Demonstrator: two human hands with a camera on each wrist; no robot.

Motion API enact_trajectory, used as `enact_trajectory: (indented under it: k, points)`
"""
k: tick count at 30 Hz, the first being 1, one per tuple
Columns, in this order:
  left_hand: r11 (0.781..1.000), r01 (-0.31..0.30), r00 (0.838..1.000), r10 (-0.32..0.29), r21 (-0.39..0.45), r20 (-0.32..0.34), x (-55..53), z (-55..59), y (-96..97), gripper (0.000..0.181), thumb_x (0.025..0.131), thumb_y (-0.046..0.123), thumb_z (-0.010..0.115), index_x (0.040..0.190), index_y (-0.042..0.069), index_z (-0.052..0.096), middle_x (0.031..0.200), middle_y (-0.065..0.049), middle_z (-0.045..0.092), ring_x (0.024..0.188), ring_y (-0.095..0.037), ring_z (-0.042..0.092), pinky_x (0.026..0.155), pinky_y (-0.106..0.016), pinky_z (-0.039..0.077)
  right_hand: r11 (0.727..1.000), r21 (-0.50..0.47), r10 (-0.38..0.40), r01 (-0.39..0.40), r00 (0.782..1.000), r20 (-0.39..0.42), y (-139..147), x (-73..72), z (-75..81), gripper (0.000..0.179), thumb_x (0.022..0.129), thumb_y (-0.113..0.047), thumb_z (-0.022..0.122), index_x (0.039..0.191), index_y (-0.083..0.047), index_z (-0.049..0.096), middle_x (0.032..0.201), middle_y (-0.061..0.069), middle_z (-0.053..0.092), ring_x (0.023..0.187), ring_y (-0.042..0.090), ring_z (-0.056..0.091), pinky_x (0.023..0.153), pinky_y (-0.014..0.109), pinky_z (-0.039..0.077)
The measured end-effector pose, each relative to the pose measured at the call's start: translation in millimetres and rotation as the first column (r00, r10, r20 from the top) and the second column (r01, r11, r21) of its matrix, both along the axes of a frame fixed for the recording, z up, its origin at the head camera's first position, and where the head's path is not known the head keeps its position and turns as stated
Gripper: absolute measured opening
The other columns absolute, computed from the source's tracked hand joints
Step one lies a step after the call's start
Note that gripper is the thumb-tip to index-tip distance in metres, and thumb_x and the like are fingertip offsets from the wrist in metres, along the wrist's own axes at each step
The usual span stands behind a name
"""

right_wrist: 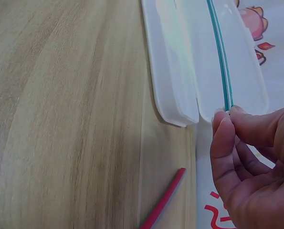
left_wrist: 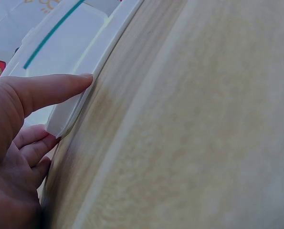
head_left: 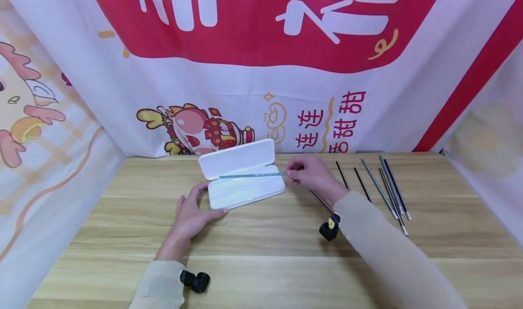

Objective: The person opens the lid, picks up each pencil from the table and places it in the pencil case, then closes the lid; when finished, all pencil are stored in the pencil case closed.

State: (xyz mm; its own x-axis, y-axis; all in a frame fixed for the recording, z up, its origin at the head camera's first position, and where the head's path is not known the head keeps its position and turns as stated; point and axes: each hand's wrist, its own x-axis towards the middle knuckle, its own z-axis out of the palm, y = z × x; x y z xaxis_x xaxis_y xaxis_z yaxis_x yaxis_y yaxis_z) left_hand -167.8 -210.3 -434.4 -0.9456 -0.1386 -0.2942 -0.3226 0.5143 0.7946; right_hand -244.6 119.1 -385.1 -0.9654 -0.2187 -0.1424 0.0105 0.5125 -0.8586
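Note:
A white pencil case (head_left: pixel 246 194) lies opened on the table, its lid (head_left: pixel 238 158) tilted back toward the cloth. My left hand (head_left: pixel 194 215) holds the case at its left end; in the left wrist view the thumb (left_wrist: pixel 56 90) lies across the front rim and the other fingers are at the end corner. Between thumb and fingertips, my right hand (head_left: pixel 312 175) pinches a teal pencil (head_left: pixel 249 176) by its right end. The pencil's length stretches leftward over the case, near the hinge line. In the right wrist view the pencil (right_wrist: pixel 220 57) overlaps the lid.
A red pencil (right_wrist: pixel 165 198) lies on the table below my right hand. Farther right are two dark pencils (head_left: pixel 362 185) apart from each other, then a loose bundle of several pencils (head_left: pixel 391 186). A printed cloth (head_left: pixel 245 79) hangs behind the table's back edge.

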Motion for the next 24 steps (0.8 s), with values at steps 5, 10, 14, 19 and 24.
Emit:
enact_trajectory:
  k: [5,10,14,19,24]
  points:
    - [1.0,-0.005,1.0,0.005,-0.008,-0.001,1.1,1.3,0.0,0.104,0.083,0.037,0.093,0.167,0.032,0.033,0.182,-0.007,0.018,0.166,-0.049,-0.017,0.129,-0.08,-0.003,0.999,0.027,0.037,-0.036,0.999,-0.031,-13,-8.0,-5.4,0.01,0.102,-0.007,0.07,0.107,0.0,0.075,0.095,0.016,0.075,0.079,0.017,0.068,0.072,0.027,0.061]
    - [1.0,0.0,1.0,0.0,-0.003,-0.013,2.0,2.0,1.5,0.102,0.083,0.035,0.093,0.167,0.03,0.034,0.182,-0.008,0.02,0.166,-0.049,-0.016,0.129,-0.08,-0.003,0.994,0.09,0.065,-0.061,0.997,-0.042,-20,-11.9,-11.5,0.008,0.104,-0.011,0.069,0.106,-0.007,0.076,0.095,0.011,0.073,0.082,0.02,0.067,0.07,0.025,0.058]
    - [1.0,0.005,1.0,-0.005,-0.007,-0.022,1.5,1.4,2.5,0.101,0.084,0.035,0.092,0.167,0.029,0.034,0.181,-0.009,0.021,0.166,-0.049,-0.016,0.129,-0.08,-0.003,0.992,0.109,0.069,-0.061,0.995,-0.073,-22,-14.6,-16.0,0.008,0.105,-0.01,0.068,0.104,-0.007,0.075,0.097,0.011,0.072,0.08,0.019,0.066,0.068,0.024,0.056]
    - [1.0,0.0,1.0,0.0,-0.011,-0.01,1.3,0.5,1.4,0.102,0.084,0.037,0.092,0.167,0.03,0.033,0.182,-0.008,0.02,0.166,-0.048,-0.017,0.129,-0.08,-0.003,0.988,0.142,0.075,-0.06,0.992,-0.102,-27,-18.8,-20.0,0.009,0.105,-0.01,0.067,0.105,-0.009,0.076,0.103,0.009,0.073,0.087,0.019,0.066,0.075,0.027,0.058]
    - [1.0,0.002,1.0,-0.002,-0.01,-0.003,0.4,0.0,1.7,0.104,0.084,0.039,0.092,0.168,0.03,0.031,0.182,-0.008,0.018,0.166,-0.049,-0.017,0.128,-0.081,-0.002,0.984,0.168,0.077,-0.059,0.991,-0.107,-31,-21.7,-21.7,0.009,0.105,-0.012,0.067,0.106,-0.013,0.076,0.111,0.005,0.074,0.103,0.021,0.066,0.095,0.037,0.059]
